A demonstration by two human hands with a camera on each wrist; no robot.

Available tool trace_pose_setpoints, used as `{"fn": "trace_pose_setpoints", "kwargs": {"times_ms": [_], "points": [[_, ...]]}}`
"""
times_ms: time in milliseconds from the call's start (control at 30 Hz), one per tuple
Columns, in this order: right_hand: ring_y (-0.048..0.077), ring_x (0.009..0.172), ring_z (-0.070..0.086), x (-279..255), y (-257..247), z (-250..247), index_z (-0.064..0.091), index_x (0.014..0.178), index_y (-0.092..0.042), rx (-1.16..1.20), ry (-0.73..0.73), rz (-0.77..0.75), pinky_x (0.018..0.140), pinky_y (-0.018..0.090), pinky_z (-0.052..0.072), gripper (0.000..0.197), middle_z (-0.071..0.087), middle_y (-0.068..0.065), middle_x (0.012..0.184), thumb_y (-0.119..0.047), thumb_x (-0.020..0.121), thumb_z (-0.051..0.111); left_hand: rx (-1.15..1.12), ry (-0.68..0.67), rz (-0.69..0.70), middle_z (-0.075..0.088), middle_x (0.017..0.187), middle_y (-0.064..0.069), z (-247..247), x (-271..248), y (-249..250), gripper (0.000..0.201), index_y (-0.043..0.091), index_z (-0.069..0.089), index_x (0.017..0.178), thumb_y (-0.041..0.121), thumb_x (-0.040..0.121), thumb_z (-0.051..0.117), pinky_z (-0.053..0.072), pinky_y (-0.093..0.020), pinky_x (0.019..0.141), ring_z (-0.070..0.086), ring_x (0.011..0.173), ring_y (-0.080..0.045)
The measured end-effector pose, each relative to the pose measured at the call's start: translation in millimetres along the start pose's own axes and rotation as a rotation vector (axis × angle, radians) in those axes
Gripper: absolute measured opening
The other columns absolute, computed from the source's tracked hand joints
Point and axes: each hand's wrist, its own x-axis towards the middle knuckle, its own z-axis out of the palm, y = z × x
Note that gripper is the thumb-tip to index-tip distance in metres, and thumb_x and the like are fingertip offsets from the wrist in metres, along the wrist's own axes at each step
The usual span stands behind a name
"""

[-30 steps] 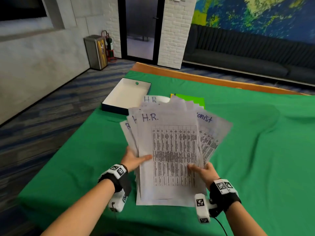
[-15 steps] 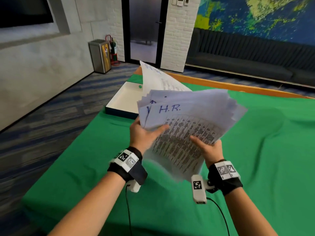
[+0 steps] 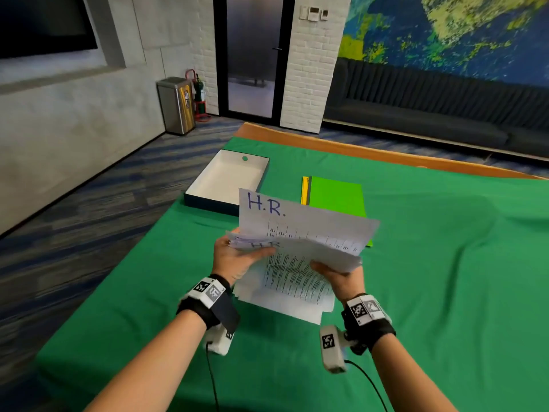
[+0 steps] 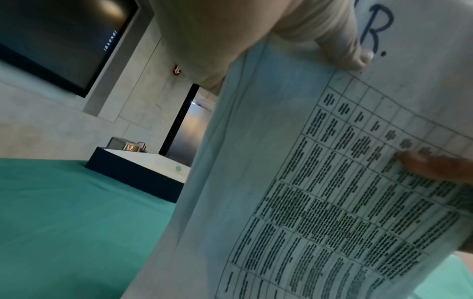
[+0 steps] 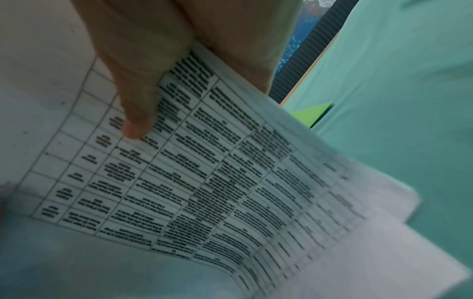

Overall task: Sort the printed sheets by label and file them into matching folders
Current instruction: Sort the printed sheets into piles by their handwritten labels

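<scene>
Both hands hold a stack of printed sheets [image 3: 292,281] above the green table. My left hand [image 3: 234,257] grips the stack's left edge, thumb on top beside a handwritten "H.R." label. My right hand [image 3: 338,276] pinches the right side, thumb [image 5: 138,121] pressed on the printed table. One sheet marked "H.R." [image 3: 297,224] stands raised behind the rest. The sheets [image 4: 320,192] fill the left wrist view, with my left thumb [image 4: 343,52] near the label. A bright green folder [image 3: 337,200] lies flat beyond the sheets, with a yellow folder [image 3: 304,190] edge showing beside it.
An open dark box [image 3: 228,181] with a white inside sits at the table's far left corner. The green cloth [image 3: 445,263] covers the table, and a wooden edge [image 3: 356,150] runs along its far side. A metal bin [image 3: 176,105] stands by the wall.
The fanned sheets have been gathered and tilted flatter, lifted away from my face. One "H.R." sheet now stands up behind the stack. The folders have come into view.
</scene>
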Motion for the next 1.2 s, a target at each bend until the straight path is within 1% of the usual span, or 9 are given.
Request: {"fn": "trace_pose_setpoints", "kwargs": {"times_ms": [100,333,400,567,733,867,967,1100,1200], "points": [[0.017,0.068,0.058,3.8,-19.5,6.0,0.063,0.074,-0.015,0.071,0.097,-0.054,0.055,0.021,0.054,0.028,0.064,0.002,0.075,0.007,0.065,0.078,0.015,0.065,0.007,0.07,0.078,0.007,0.9,7.6,12.1,0.027,0.019,0.067,0.077,0.012,0.058,0.086,0.056,-0.018,0.064,0.068,0.076,-0.004],[-0.004,0.061,0.059,13.0,-73.7,17.1,0.059,0.078,-0.017,0.191,0.199,-0.32,0.059,0.016,0.054,0.026,0.067,-0.011,0.066,0.006,0.074,0.071,-0.078,0.091,0.176,0.071,0.088,0.007,0.6,23.9,53.3,0.035,0.023,0.067,0.085,0.013,0.058,0.087,0.057,-0.022,0.065,0.07,0.082,-0.008],[-0.002,0.061,0.06,16.2,-71.9,13.9,0.06,0.075,-0.017,0.161,0.168,-0.321,0.059,0.017,0.054,0.027,0.068,-0.016,0.063,0.007,0.072,0.072,-0.099,0.039,0.171,0.071,0.092,0.003,-3.0,26.6,50.2,0.038,0.023,0.067,0.088,0.014,0.056,0.087,0.058,-0.024,0.067,0.07,0.088,-0.013],[0.023,0.076,0.062,16.8,-24.5,5.2,0.066,0.077,-0.016,0.033,0.016,-0.049,0.069,0.035,0.057,0.034,0.07,0.0,0.077,-0.002,0.054,0.087,-0.143,-0.053,0.013,0.074,0.093,-0.006,-14.3,32.9,14.6,0.031,0.008,0.071,0.082,0.02,0.058,0.086,0.053,-0.041,0.089,0.069,0.095,-0.023],[0.028,0.088,0.063,18.0,-9.1,10.6,0.061,0.095,-0.023,-0.034,-0.041,-0.028,0.079,0.048,0.055,0.044,0.067,0.012,0.097,0.007,0.067,0.076,-0.251,-0.172,0.012,0.074,0.086,-0.004,-18.3,41.5,22.3,0.026,0.013,0.076,0.077,-0.008,0.062,0.077,0.058,-0.029,0.074,0.071,0.084,-0.02],[0.026,0.086,0.061,24.8,-15.1,11.9,0.061,0.093,-0.023,0.026,-0.007,-0.023,0.076,0.042,0.056,0.044,0.065,0.009,0.093,0.012,0.069,0.072,-0.335,-0.206,-0.033,0.074,0.088,-0.004,-26.0,59.5,30.9,0.037,0.011,0.076,0.082,-0.004,0.05,0.084,0.058,-0.035,0.078,0.07,0.088,-0.023],[0.021,0.075,0.061,26.7,-21.7,17.7,0.063,0.083,-0.02,0.001,-0.006,-0.042,0.069,0.036,0.055,0.035,0.066,0.003,0.081,0.01,0.069,0.074,-0.337,-0.227,-0.085,0.073,0.092,-0.008,-30.3,68.4,35.6,0.035,-0.008,0.067,0.095,-0.011,0.061,0.076,0.058,-0.035,0.078,0.069,0.094,-0.026],[0.018,0.069,0.059,28.6,-24.2,25.0,0.069,0.068,-0.017,0.069,-0.007,-0.06,0.072,0.038,0.051,0.03,0.068,-0.005,0.068,0.013,0.071,0.071,-0.383,-0.22,-0.109,0.073,0.096,-0.011,-35.5,77.6,32.9,0.056,0.002,0.071,0.094,0.021,0.045,0.09,0.057,-0.036,0.079,0.069,0.095,-0.027],[0.009,0.065,0.06,26.9,-25.0,29.3,0.074,0.067,-0.018,0.112,-0.041,-0.082,0.07,0.028,0.051,0.038,0.069,-0.008,0.066,0.018,0.073,0.064,-0.46,-0.231,-0.138,0.074,0.093,-0.01,-42.5,82.3,27.9,0.06,0.007,0.074,0.089,0.026,0.036,0.094,0.058,-0.035,0.074,0.07,0.089,-0.026]]}}
